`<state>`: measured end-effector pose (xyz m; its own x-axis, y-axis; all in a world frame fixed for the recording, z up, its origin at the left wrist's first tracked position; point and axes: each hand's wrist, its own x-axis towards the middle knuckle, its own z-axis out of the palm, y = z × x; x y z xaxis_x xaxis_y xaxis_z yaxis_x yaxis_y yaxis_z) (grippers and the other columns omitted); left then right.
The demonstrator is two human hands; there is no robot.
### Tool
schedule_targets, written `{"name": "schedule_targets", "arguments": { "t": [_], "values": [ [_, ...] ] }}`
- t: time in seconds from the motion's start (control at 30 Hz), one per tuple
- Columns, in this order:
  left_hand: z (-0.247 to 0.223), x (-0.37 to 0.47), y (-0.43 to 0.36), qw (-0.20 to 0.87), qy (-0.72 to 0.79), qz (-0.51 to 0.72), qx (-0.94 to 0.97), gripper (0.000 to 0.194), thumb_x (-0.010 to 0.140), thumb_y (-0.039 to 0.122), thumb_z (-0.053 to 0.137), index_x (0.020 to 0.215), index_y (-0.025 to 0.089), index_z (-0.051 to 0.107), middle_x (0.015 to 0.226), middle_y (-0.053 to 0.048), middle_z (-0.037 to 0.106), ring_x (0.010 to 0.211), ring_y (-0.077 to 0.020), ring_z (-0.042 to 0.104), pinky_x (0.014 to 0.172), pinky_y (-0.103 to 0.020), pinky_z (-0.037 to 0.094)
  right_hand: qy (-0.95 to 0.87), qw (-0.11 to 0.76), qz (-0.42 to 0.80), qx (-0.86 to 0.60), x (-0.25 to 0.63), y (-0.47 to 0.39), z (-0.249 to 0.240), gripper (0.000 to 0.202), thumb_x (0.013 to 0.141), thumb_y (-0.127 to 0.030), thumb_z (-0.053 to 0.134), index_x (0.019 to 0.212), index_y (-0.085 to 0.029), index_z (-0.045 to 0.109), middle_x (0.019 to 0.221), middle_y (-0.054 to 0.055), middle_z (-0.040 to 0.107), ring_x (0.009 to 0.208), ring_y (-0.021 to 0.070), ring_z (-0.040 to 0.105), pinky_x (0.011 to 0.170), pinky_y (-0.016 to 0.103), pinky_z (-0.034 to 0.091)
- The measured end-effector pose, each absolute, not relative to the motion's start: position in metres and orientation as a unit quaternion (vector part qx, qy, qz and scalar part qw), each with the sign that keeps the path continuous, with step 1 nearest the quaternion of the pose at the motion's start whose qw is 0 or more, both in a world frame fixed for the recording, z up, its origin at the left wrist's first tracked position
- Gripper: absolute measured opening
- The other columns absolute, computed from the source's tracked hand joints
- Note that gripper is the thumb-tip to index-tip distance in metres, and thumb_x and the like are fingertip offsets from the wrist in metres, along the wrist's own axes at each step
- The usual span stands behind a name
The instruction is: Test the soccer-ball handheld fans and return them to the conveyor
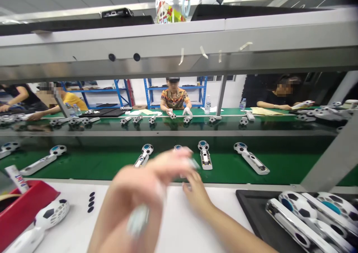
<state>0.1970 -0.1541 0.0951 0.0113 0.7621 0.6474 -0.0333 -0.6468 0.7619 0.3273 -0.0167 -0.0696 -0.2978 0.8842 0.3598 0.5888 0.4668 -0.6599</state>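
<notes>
My left hand (140,193) is large and smeared by motion in the foreground, with bent fingers above the white work surface. Whether it holds anything cannot be made out. Beyond it, my right hand (198,195) reaches to the edge of the green belt, thumb apart from the stretched fingers; its fingertips are partly hidden. Close to those fingertips lies a white football-patterned handheld fan (178,148), mostly covered by my left hand. Another such fan (205,156), its handle uncovered, lies just right of it on the belt, and one more fan (144,154) lies to the left.
A black tray (248,208) with several fans stands at right. At left are a red bin (33,208) with a paint marker (17,179), a fan (52,214) and black round stickers (91,202). A shelf (167,66) crosses overhead. Co-workers (175,96) sit across the belt.
</notes>
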Motion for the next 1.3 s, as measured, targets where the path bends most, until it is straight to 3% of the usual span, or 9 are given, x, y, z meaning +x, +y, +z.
{"name": "schedule_targets", "arguments": {
  "t": [0.13,0.27,0.4,0.53,0.63,0.83,0.97,1.17,1.3],
  "values": [
    [0.082,0.156,-0.046,0.067,0.594,0.556,0.578,0.022,0.081,0.019,0.036,0.096,0.025,0.051,0.125,-0.002,0.049,0.118,-0.021,0.041,0.101,-0.038,0.031,-0.724,0.335,0.203,-0.567,0.326,0.025,-0.054,0.048,0.08,-0.022,0.045,0.128,-0.019,0.042,0.135,0.011,0.036,0.127,0.0266,0.029,0.103,0.041,0.027],
    [0.023,0.103,0.022,0.121,0.731,0.428,0.517,0.015,0.078,0.015,0.05,0.092,0.014,0.056,0.115,-0.014,0.052,0.118,-0.0299,0.039,0.1,-0.049,0.027,-0.697,0.281,0.262,-0.605,0.32,0.064,-0.048,0.061,0.078,-0.03,0.051,0.134,-0.016,0.032,0.119,0.015,0.052,0.111,0.0287,0.048,0.09,0.039,0.039],
    [-0.021,0.075,0.042,0.232,0.787,0.329,0.468,0.027,0.083,0.03,0.055,0.105,0.014,0.055,0.111,-0.008,0.055,0.1,-0.023,0.053,0.085,-0.046,0.044,-0.652,0.25,0.323,-0.638,0.316,0.086,-0.05,0.083,0.066,-0.031,0.065,0.137,-0.014,0.025,0.104,0.018,0.06,0.1,0.035,0.055,0.08,0.044,0.041],
    [-0.027,0.084,0.053,0.346,0.765,0.306,0.449,0.026,0.084,0.031,0.055,0.104,0.014,0.055,0.104,-0.007,0.057,0.09,-0.0198,0.057,0.076,-0.039,0.049,-0.613,0.274,0.41,-0.618,0.323,0.091,-0.048,0.055,0.06,-0.027,0.068,0.11,-0.011,0.052,0.087,0.014,0.064,0.092,0.0332,0.058,0.079,0.042,0.042],
    [-0.021,0.11,0.046,0.431,0.7,0.356,0.444,0.025,0.083,0.033,0.054,0.097,0.012,0.057,0.091,-0.005,0.06,0.078,-0.0167,0.059,0.068,-0.034,0.051,-0.58,0.342,0.49,-0.554,0.336,0.079,-0.039,0.034,0.069,-0.041,0.061,0.091,-0.015,0.055,0.08,0.008,0.063,0.083,0.0258,0.061,0.073,0.036,0.047],
    [0.008,0.171,-0.001,0.545,0.513,0.522,0.408,0.039,0.08,0.055,0.044,0.094,0.019,0.053,0.081,-0.003,0.063,0.07,-0.0165,0.062,0.058,-0.026,0.05,-0.48,0.492,0.622,-0.376,0.365,0.02,0.006,0.043,0.072,-0.049,0.059,0.105,-0.028,0.041,0.099,0.0,0.061,0.076,0.0157,0.063,0.064,0.031,0.053],
    [0.021,0.2,-0.032,0.611,0.448,0.562,0.332,0.055,0.075,0.068,0.037,0.076,0.016,0.055,0.063,-0.005,0.062,0.055,-0.0167,0.061,0.053,-0.027,0.05,-0.352,0.527,0.706,-0.316,0.376,-0.018,0.021,0.038,0.069,-0.049,0.064,0.091,-0.021,0.05,0.074,-0.001,0.06,0.063,0.0154,0.061,0.056,0.028,0.051],
    [0.008,0.207,-0.064,0.664,0.409,0.545,0.307,0.076,0.064,0.082,0.028,0.062,0.013,0.058,0.045,-0.005,0.054,0.039,-0.0153,0.051,0.039,-0.025,0.04,-0.454,0.557,0.636,-0.281,0.392,-0.052,0.002,0.041,0.067,-0.057,0.057,0.071,-0.016,0.052,0.058,0.001,0.055,0.052,0.0144,0.054,0.049,0.025,0.043],
    [0.003,0.203,-0.076,0.661,0.387,0.522,0.374,0.078,0.06,0.085,0.027,0.057,0.013,0.057,0.043,-0.005,0.053,0.037,-0.0152,0.048,0.038,-0.027,0.038,-0.537,0.584,0.556,-0.25,0.403,-0.063,-0.008,0.05,0.061,-0.059,0.063,0.09,-0.019,0.053,0.071,0.003,0.06,0.061,0.0191,0.058,0.063,0.034,0.048]
  ]
}}
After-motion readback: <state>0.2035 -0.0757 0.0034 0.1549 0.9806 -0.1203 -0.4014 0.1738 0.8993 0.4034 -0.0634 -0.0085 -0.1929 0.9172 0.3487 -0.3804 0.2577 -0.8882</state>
